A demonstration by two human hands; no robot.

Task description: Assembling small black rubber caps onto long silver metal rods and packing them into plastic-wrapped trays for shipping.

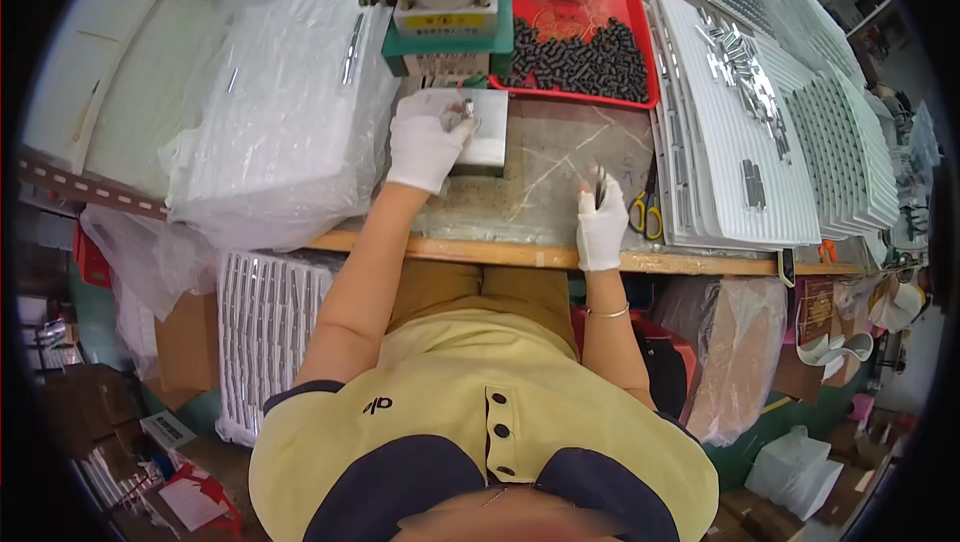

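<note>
Wearing yellow shirt point(430, 392). Pinching small metal piece point(469, 109) with left hand point(424, 144) over block point(489, 138). Gripping slim metallic piece point(601, 182) in right hand point(603, 230).

One head-worn fisheye view looks steeply down from close above onto both hands point(425, 147) point(602, 232) and the worktop point(555, 137) before the wearer point(430, 372)

White gloves point(420, 157), a silvery metal block point(489, 134), green press base point(400, 63), red tray point(643, 42), black pieces point(590, 64), ridge-striped white panels point(705, 137), yellow-and-black scissors point(649, 204); grey table point(562, 129), seemingly marble-veined.
</note>
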